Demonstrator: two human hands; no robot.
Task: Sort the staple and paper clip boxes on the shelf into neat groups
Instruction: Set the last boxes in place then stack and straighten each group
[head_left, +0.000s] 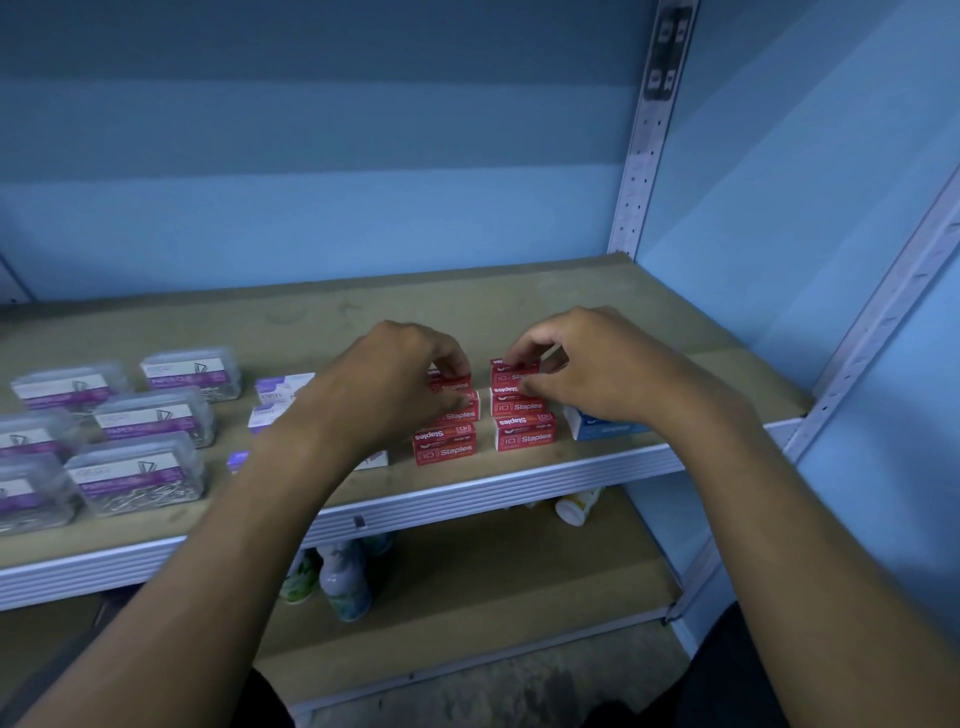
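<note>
Six red boxes printed "Staples" in white stand in two columns of three on the brown shelf board (597, 291), near its front edge. Each front face shows "10 Staples", with the same word upside down on top. The left hand (395, 379) curls over the back box of the left column (451, 378), fingertips pinched on its top, and partly hides the box in front of it. The right hand (587, 364) pinches the back box of the right column (514, 370) between thumb and forefinger, the other fingers folded loosely. The front left red box (444, 442) and front right red box (523, 432) sit free, side by side with a narrow gap.

Just right of the red group, a blue-and-white box (597, 428) lies half under the right wrist; its print is unreadable. Left of the red group are white-and-purple boxes (283, 387), one marked "STAPLES"; their count is unclear behind the left forearm. Farther left, at least six clear plastic cases (156, 415) with purple "PAPER CLIPS" labels sit in rows. Bottles (343, 582) stand on the lower shelf.
</note>
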